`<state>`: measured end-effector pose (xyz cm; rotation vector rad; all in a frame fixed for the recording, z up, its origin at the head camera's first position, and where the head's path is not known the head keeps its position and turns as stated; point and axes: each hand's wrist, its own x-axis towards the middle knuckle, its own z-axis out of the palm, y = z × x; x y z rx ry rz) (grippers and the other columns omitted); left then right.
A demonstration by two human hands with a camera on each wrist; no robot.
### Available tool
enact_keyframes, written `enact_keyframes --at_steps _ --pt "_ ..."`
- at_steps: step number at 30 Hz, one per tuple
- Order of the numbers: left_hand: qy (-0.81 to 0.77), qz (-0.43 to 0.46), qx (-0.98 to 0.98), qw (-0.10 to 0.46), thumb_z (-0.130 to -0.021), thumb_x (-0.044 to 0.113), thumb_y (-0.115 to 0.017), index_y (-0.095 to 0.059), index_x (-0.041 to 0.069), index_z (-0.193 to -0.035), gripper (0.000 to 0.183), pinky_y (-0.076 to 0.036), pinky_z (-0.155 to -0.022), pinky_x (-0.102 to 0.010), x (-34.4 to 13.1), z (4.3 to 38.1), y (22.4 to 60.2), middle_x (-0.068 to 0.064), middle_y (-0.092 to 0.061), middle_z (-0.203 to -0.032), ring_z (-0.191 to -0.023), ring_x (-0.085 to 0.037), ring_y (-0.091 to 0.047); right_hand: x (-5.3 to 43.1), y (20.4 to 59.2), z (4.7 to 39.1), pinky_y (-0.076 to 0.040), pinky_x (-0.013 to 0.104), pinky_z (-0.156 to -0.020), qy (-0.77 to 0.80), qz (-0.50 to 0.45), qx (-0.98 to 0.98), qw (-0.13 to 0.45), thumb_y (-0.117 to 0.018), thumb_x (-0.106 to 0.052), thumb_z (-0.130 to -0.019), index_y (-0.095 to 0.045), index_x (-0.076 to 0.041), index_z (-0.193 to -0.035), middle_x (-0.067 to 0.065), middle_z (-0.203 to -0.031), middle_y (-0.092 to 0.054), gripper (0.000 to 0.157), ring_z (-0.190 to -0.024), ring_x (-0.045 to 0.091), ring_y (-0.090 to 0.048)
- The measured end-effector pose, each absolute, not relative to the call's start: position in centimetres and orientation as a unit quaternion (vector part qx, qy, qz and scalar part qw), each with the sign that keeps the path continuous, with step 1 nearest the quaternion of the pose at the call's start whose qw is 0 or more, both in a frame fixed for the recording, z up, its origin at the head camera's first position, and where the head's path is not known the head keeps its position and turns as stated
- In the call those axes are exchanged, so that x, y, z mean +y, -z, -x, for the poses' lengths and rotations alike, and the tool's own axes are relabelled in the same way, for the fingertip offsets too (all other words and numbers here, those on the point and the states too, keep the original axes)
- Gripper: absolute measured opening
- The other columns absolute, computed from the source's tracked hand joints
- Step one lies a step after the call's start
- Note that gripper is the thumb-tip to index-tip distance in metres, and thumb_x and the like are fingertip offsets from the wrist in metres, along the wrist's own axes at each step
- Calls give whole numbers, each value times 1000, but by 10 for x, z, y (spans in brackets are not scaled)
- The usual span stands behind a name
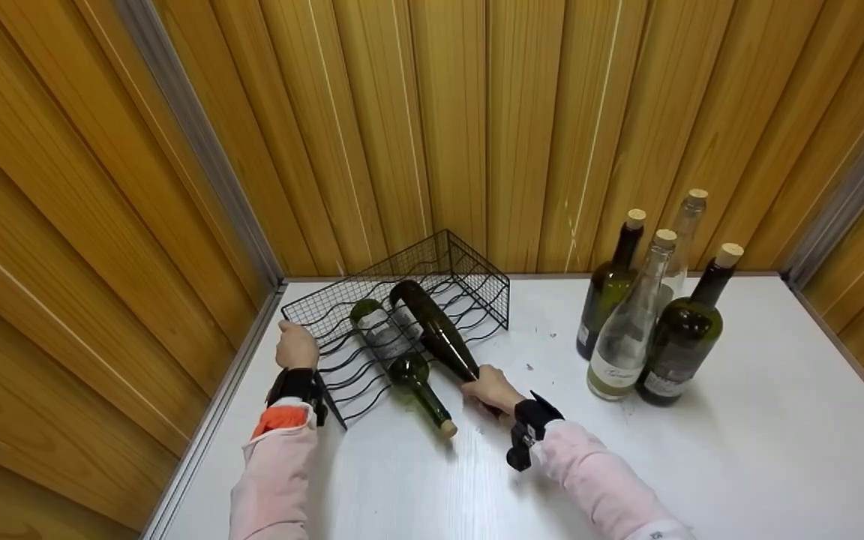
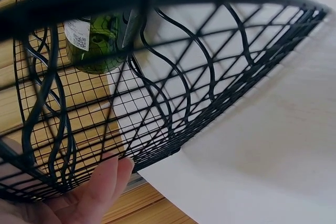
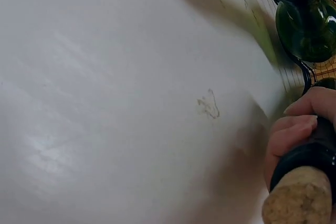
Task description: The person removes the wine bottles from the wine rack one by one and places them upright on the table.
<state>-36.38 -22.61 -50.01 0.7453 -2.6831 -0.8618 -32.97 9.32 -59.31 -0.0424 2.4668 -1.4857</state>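
Note:
A black wire wine rack [image 1: 477, 289] with wavy bars and mesh sides stands at the back left of the white table. My left hand [image 1: 298, 346] grips its left corner; in the left wrist view the fingers [image 2: 107, 182] curl over the mesh. A green wine bottle [image 1: 424, 390] lies on the bars, its corked neck toward me. Beside it, a dark wine bottle [image 1: 436, 326] lies slanted with its base in the rack. My right hand [image 1: 493, 388] holds this one by the neck, and its cork [image 3: 299, 198] shows close up in the right wrist view.
To the right, several corked bottles stand upright in a cluster: a dark one [image 1: 612, 289], a clear labelled one [image 1: 627, 341], another clear one [image 1: 691, 217] behind it, and a dark one [image 1: 683, 345] in front. Wood-panelled walls [image 1: 522, 135] close off the back and sides.

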Motion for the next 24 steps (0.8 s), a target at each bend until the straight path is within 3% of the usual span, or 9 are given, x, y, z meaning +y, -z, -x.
enact_keyframes --at_steps 6,21,24 --pt "300 -258 -912 107 -100 0 -31 -38 -14 -124 29 -56 -80 -58 -225 363 500 -38 -67 -104 -96 -51 -67 95 582 314 -32 17 -36 511 11 851 125 -59 -4 -78 -47 -11 -69 -4 -47 -44 17 -36 3 -38" --pt "310 -263 -907 113 -100 1 -31 -40 -12 -122 27 -55 -81 -58 -226 364 502 -38 -67 -106 -98 -51 -67 120 571 300 -36 19 -37 483 37 861 152 -60 -7 -78 -51 -8 -75 12 -57 -58 9 -43 11 -45" --pt "310 -262 -906 117 -100 1 -30 -40 -12 -121 27 -55 -81 -58 -225 364 501 -38 -67 -107 -98 -51 -67 123 569 299 -36 19 -37 475 41 867 145 -59 -7 -78 -52 -8 -74 21 -61 -63 8 -43 12 -45"
